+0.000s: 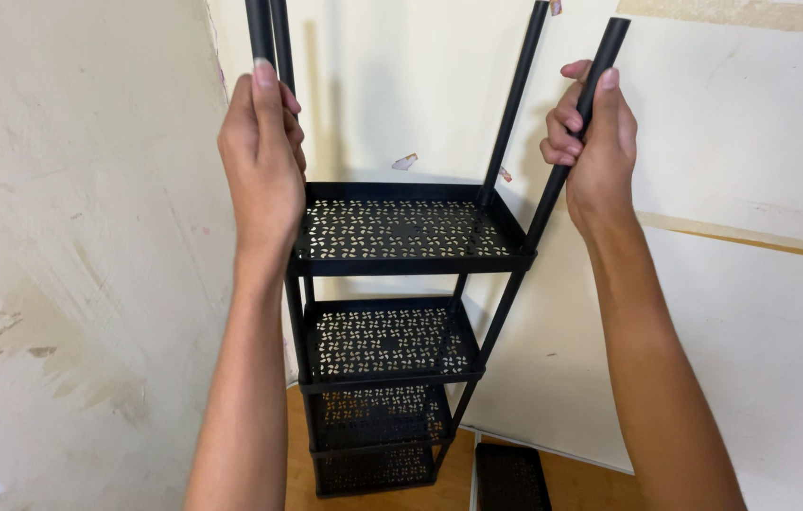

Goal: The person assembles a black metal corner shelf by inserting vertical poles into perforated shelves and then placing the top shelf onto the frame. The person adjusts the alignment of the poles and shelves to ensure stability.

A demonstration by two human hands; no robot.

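A tall black plastic rack (pixel 392 265) with several perforated shelves stands in a corner between two pale walls. Four black poles rise from its top shelf (pixel 401 227). My left hand (pixel 261 151) grips the near left pole (pixel 260 33). My right hand (pixel 591 132) grips the near right pole (pixel 600 57). The far right pole (pixel 515 104) and the far left pole (pixel 280 38) stand free. Lower shelves show beneath, one under another.
A stained, flaking wall (pixel 70 284) stands close on the left, and a pale wall (pixel 751 284) with a tan stripe on the right. A loose black perforated shelf piece (pixel 510 476) lies on the wooden floor (pixel 591 483) beside the rack's foot.
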